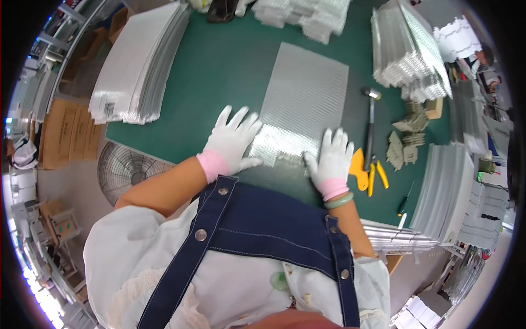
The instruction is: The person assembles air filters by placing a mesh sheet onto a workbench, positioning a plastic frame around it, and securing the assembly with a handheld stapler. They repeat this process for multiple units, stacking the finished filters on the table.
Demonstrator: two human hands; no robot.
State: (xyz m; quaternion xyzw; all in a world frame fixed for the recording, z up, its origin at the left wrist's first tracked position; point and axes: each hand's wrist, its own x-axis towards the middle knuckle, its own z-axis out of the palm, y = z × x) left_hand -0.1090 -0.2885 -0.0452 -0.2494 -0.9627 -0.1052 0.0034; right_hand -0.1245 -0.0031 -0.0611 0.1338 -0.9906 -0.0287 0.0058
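Observation:
A perforated silvery sheet (pixel 307 90) lies flat on the green tabletop in front of me, its near end catching bright light. At its left edge rests my left hand (pixel 233 140), in a white glove with a pink cuff, fingers spread and holding nothing. My right hand (pixel 331 159), gloved the same way, lies along the sheet's near right corner with its fingers stretched out and its thumb by the edge. To the right of that hand are a yellow scraper (pixel 358 170), yellow-handled pliers (pixel 378 176) and a hammer (pixel 371 123) with a black handle.
Tall stacks of sheets stand at the left (pixel 139 60) and far right (pixel 408 52), with another pile (pixel 304 13) at the back. Grey-green cut pieces (pixel 402 142) and a screwdriver (pixel 405 200) lie on the right. A floor fan (pixel 131 172) is beside the table's left edge.

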